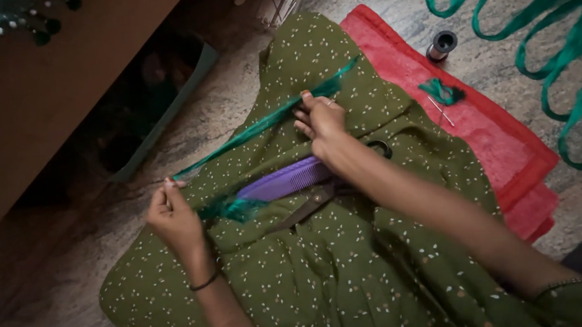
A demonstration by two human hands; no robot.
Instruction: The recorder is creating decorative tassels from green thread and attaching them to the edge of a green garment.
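Note:
A thin green strip of fabric (259, 124) is stretched taut across my lap, over my olive dotted dress (329, 266). My left hand (171, 214) pinches its near end, fingers closed. My right hand (321, 119) grips the strip further along, with the far end sticking out past my fingers. A purple comb (284, 180) lies on the dress below the strip, partly under my right wrist. Scissors (309, 204) lie beside the comb, with one black handle ring (380, 149) showing past my forearm. A small green tuft (228, 209) sits near my left hand.
A red cloth (487, 130) lies on the stone floor to the right, with a green thread bundle (444, 90) and a needle (441, 110) on it. A thread spool (442, 44) stands beyond. Looped green strips (572, 51) fill the right. A wooden panel (36, 103) is at left.

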